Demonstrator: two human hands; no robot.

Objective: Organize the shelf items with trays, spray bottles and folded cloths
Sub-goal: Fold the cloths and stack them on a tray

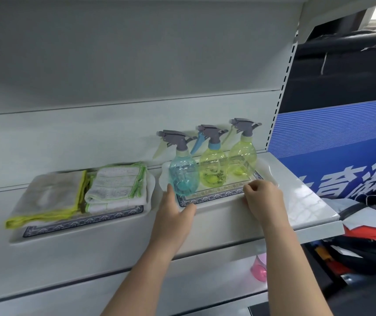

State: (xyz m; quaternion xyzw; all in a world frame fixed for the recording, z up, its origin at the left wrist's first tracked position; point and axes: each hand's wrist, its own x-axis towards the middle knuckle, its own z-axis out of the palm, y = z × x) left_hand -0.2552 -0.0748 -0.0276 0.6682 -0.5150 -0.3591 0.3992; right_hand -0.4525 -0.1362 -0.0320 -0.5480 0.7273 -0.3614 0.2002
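- Fingers [188, 209] of my left hand [173, 210] hooked over the front rim of the right tray [219, 202], thumb up beside the blue spray bottle [183, 176].
- My right hand [262, 197] has its fingers curled, gripping the same rim.
- Right tray on the white shelf [307, 201]; blue, middle green spray bottle [212, 169] and right green spray bottle [242, 160] upright on it in a row.
- Left tray [79, 233] just beside, folded cloths [116, 185] on it.

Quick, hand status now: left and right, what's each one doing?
Left hand: grips the bottle tray at its front-left rim.
Right hand: fingers curled over the same tray's front rim, gripping it.
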